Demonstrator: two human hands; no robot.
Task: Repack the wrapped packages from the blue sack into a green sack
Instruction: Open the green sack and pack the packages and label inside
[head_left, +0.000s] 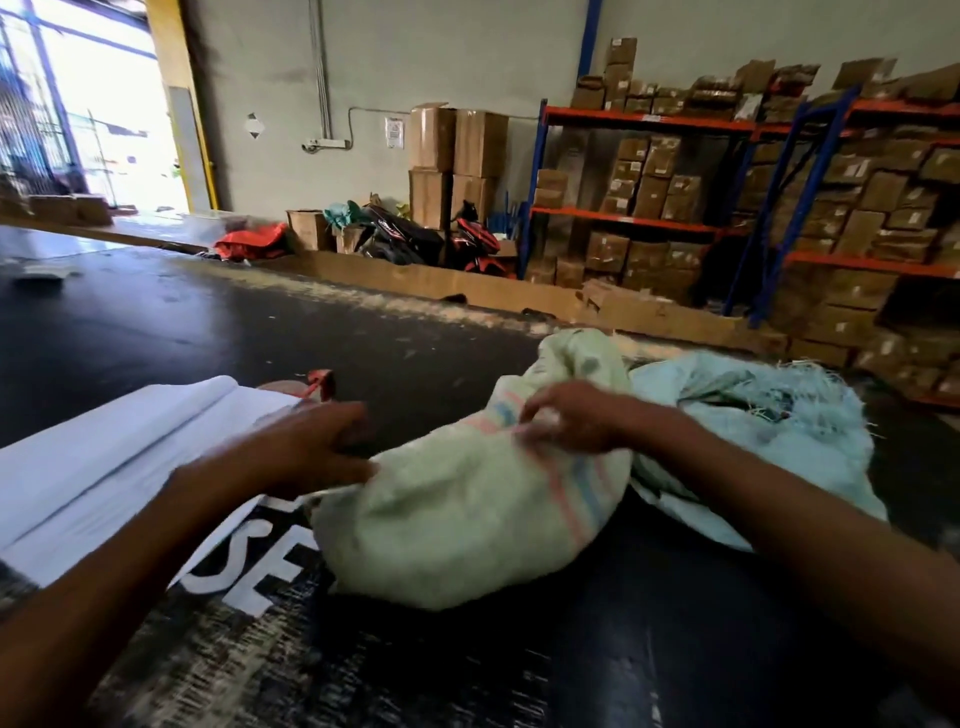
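While the green sack (467, 519) lies bulging mid-worktop (182, 322), the right hand (566, 415) pinches its striped top in a narrow grip; the left hand (311, 447) touches its left end, grip unclear. Blue sack (753, 415) touches it on the right.

Open dark counter far and left; sacks and sheets crowd the near middle.

The dark counter (218, 322) lies bare across the far left and middle, giving a broad way through there. Near left, the stack of white sheets (104, 462) blocks the edge, and a small red object (319, 382) sits just beyond it. The green sack (467, 514) fills the near centre, touching the blue sack (753, 415) at right. A cardboard wall (467, 291) bounds the far edge.
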